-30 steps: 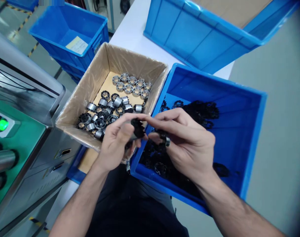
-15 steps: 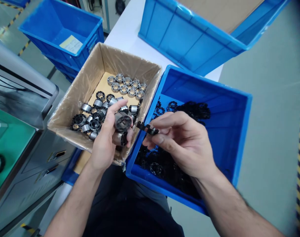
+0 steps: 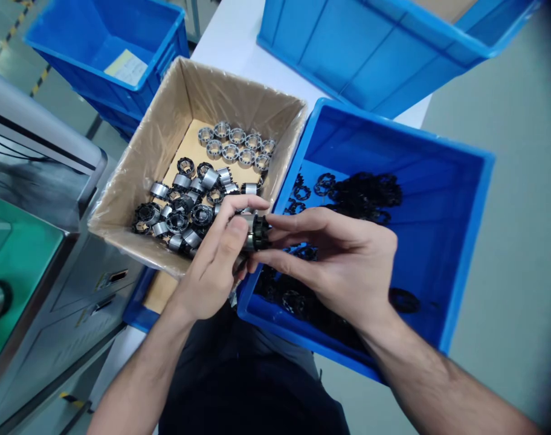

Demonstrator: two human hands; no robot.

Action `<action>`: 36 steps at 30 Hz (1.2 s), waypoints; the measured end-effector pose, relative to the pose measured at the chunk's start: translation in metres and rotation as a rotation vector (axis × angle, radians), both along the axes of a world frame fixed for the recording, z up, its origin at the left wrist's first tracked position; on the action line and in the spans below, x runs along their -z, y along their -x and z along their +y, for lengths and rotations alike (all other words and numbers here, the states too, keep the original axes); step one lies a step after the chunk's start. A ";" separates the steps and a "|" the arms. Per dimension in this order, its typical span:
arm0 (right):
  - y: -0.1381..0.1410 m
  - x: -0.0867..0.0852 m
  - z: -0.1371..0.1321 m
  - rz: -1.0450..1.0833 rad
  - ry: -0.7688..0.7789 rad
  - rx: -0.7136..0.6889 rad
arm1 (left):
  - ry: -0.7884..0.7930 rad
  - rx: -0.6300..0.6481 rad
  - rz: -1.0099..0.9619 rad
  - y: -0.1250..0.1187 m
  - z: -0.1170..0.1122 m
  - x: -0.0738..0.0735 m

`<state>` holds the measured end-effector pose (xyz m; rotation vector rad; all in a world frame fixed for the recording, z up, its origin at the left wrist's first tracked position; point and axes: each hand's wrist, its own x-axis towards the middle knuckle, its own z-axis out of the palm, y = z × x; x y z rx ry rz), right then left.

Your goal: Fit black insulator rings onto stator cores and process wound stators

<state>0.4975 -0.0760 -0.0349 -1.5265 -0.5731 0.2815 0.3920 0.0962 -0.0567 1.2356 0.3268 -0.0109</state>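
My left hand [image 3: 212, 269] is closed around a silver metal stator core [image 3: 249, 234], thumb on its side; a second piece beneath it is mostly hidden. With fingertips and thumb, my right hand [image 3: 352, 260] grips a black toothed plastic ring [image 3: 260, 232], which sits against the core's right-hand end. Both hands meet over the gap between a plastic-lined cardboard box [image 3: 130, 163] and a blue bin [image 3: 457, 241]. Inside the box, bare silver cores [image 3: 231, 153] stand in rows, and cores with black ends [image 3: 177, 220] lie in a loose heap. Black rings [image 3: 366, 196] are piled in the bin.
Another blue bin [image 3: 348, 54] stands on the white table [image 3: 230, 42] at the back. Stacked blue bins [image 3: 107, 36] are at the far left, one with a paper inside. A grey machine cabinet [image 3: 76, 302] with a green top [image 3: 22, 260] borders the left side.
My right hand has brought the black ring left onto the core's end. My left hand has turned the core sideways and moved slightly right, its thumb now over the core.
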 end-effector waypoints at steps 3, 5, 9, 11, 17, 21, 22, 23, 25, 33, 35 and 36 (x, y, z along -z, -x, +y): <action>0.001 -0.002 0.000 0.000 0.009 -0.013 | -0.029 -0.003 -0.018 0.001 0.000 0.003; 0.002 -0.004 0.000 0.014 0.029 0.008 | -0.044 0.002 -0.038 0.002 0.000 0.004; 0.004 -0.006 -0.001 0.051 0.025 0.032 | -0.047 0.020 -0.075 0.000 0.000 0.001; 0.003 -0.005 -0.003 0.053 0.029 0.019 | -0.044 0.037 -0.082 0.000 0.001 -0.002; 0.005 0.002 0.000 -0.052 0.008 -0.023 | -0.148 0.052 -0.100 -0.001 0.003 -0.005; -0.010 0.004 0.000 0.011 -0.029 -0.119 | -0.269 0.042 -0.163 -0.002 0.011 -0.011; -0.021 0.005 -0.004 0.017 -0.020 -0.103 | -0.348 0.037 -0.166 -0.001 0.016 -0.013; -0.035 0.006 -0.009 0.011 0.003 -0.045 | -0.460 0.022 -0.154 -0.001 0.023 -0.016; -0.065 0.011 -0.023 -0.057 0.115 0.151 | -0.733 -0.017 -0.088 0.001 0.040 -0.022; -0.102 0.061 -0.036 -0.289 1.246 -0.187 | -0.929 -0.293 -0.070 0.011 0.064 -0.016; -0.091 0.076 -0.026 -0.302 1.274 -0.195 | -0.802 -0.274 -0.103 0.009 0.054 -0.013; -0.088 0.081 -0.022 -0.307 1.287 -0.198 | -0.724 -0.256 -0.111 0.007 0.049 -0.012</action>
